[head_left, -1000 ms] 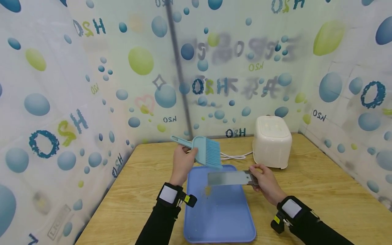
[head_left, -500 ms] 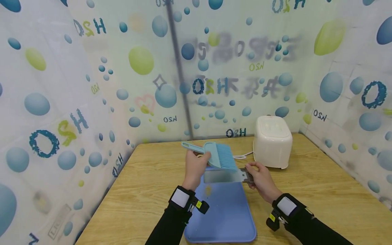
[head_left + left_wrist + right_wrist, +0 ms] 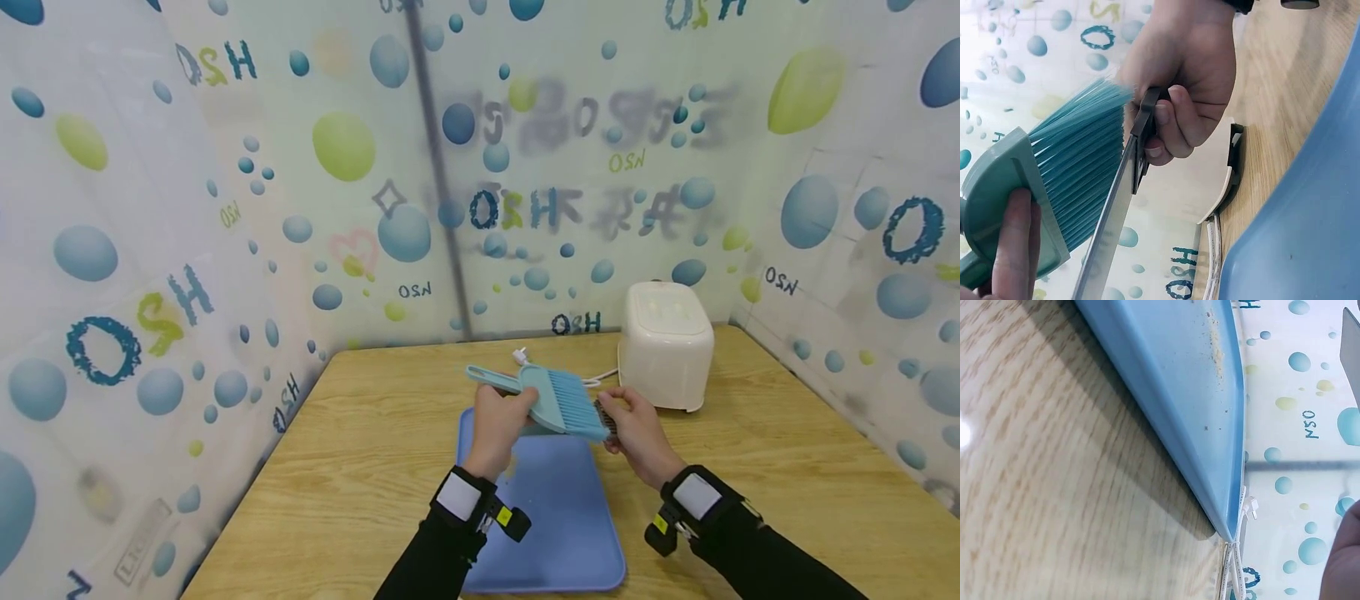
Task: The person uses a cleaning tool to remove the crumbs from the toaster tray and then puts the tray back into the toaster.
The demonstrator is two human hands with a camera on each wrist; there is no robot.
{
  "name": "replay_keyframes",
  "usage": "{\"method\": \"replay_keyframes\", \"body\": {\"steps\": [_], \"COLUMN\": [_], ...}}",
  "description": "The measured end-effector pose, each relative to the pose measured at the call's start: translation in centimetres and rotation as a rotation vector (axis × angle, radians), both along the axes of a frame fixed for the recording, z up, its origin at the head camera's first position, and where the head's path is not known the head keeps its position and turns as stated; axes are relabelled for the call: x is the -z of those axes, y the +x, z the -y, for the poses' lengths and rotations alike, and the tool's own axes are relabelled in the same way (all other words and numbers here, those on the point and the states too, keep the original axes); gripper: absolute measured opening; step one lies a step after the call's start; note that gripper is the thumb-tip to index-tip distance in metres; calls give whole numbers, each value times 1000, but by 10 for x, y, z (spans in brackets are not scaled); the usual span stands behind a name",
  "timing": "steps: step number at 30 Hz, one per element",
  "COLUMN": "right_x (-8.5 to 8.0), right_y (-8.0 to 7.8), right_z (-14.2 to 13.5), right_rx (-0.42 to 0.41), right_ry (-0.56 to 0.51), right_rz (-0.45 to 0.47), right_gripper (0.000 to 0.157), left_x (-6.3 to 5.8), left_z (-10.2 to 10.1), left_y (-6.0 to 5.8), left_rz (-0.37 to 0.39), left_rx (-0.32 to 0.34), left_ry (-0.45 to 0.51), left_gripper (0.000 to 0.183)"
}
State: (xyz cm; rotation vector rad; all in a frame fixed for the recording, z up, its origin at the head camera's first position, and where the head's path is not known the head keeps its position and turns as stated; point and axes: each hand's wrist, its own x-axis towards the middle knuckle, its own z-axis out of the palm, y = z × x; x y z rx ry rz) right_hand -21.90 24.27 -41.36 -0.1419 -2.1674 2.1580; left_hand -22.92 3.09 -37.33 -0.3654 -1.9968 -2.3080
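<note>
My left hand point(image 3: 497, 429) grips a light-blue hand brush point(image 3: 546, 398) by the base of its handle, bristles pointing right. My right hand point(image 3: 640, 437) pinches the dark end of a flat metal crumb tray point(image 3: 1107, 228). In the head view the brush covers most of that crumb tray. The left wrist view has the bristles right beside the metal surface, their tips close to my right hand. Both things are held up above the blue serving tray point(image 3: 562, 533). Pale crumbs point(image 3: 1216, 347) lie on the serving tray.
A white toaster point(image 3: 666, 350) stands at the back right of the wooden table point(image 3: 360, 467). Its white cord point(image 3: 600, 379) lies behind the serving tray, with the plug point(image 3: 520, 357) near the back edge. A patterned curtain point(image 3: 360, 208) encloses the table.
My left hand has carried the brush rightward and slightly down, from above the crumb tray's left part to its dark end. My right hand has shifted slightly left with the crumb tray.
</note>
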Motion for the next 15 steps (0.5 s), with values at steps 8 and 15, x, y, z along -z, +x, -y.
{"method": "replay_keyframes", "body": {"steps": [8,15], "right_x": [-3,-2], "right_y": [1,1], "right_z": [4,4], "right_rx": [18,17], "right_ry": [14,-2], "right_rz": [15,26], "right_gripper": [38,37], "left_x": [0,3], "left_z": [-2,-3], "left_y": [3,2], "left_rz": [8,0], "left_rx": [14,-14], "left_ry": [-8,-43], "left_gripper": [29,28]}}
